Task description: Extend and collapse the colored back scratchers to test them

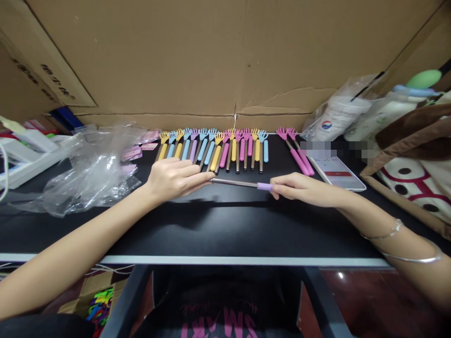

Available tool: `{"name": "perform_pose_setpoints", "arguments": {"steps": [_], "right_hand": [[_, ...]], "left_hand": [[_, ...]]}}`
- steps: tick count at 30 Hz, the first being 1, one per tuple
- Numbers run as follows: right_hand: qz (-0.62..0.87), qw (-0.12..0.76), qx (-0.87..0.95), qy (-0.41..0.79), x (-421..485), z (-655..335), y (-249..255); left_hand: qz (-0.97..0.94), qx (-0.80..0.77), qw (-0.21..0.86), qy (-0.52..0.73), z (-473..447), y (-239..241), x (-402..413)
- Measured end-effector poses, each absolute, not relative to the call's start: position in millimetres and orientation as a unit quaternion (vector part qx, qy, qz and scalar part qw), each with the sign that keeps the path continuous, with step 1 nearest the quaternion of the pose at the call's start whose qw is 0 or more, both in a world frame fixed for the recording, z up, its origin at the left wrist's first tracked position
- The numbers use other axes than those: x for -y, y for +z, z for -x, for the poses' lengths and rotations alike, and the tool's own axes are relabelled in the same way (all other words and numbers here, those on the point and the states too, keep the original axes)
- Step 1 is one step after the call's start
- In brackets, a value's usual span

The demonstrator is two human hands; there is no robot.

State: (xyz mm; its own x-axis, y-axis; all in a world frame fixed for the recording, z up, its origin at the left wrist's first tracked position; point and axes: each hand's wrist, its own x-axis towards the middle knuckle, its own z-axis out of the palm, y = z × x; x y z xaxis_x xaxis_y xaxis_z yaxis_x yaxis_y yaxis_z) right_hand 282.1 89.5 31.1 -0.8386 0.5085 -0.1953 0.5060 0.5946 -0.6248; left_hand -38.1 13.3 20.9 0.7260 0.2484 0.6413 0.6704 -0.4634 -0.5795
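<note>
Between my hands a back scratcher lies almost level above the black table: a metal rod with a purple grip at its right end. My left hand is closed round the rod's left end, hiding that end, so I cannot tell whether a claw is on it. My right hand pinches the purple grip, covering part of it. Behind them stretches a row of back scratchers with yellow, blue, purple and pink claws and grips. Two pink back scratchers lie side by side to the right.
Crumpled clear plastic bags and pink paper cards lie at the left, beside a white power strip. At the right are a phone, a bagged cup and a cloth bag. Cardboard walls the back.
</note>
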Motion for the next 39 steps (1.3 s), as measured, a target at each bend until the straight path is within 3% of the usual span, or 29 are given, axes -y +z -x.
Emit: {"name": "perform_pose_setpoints", "arguments": {"steps": [14,22,28,33,39], "right_hand": [[0.302,0.099,0.919,0.231,-86,-277,27],[0.311,0.139,0.939,0.041,-88,-280,23],[0.262,0.173,0.941,-0.127,-86,-284,22],[0.238,0.191,0.931,-0.198,-84,-286,20],[0.246,0.179,0.93,-0.208,-79,-283,22]], "left_hand": [[0.828,0.338,0.374,-0.244,37,15,-17],[0.849,0.418,0.196,-0.257,36,2,-20],[0.848,0.468,0.005,-0.248,33,-3,-22],[0.831,0.488,-0.167,-0.206,31,1,-22],[0.84,0.487,-0.154,-0.184,34,2,-22]]}}
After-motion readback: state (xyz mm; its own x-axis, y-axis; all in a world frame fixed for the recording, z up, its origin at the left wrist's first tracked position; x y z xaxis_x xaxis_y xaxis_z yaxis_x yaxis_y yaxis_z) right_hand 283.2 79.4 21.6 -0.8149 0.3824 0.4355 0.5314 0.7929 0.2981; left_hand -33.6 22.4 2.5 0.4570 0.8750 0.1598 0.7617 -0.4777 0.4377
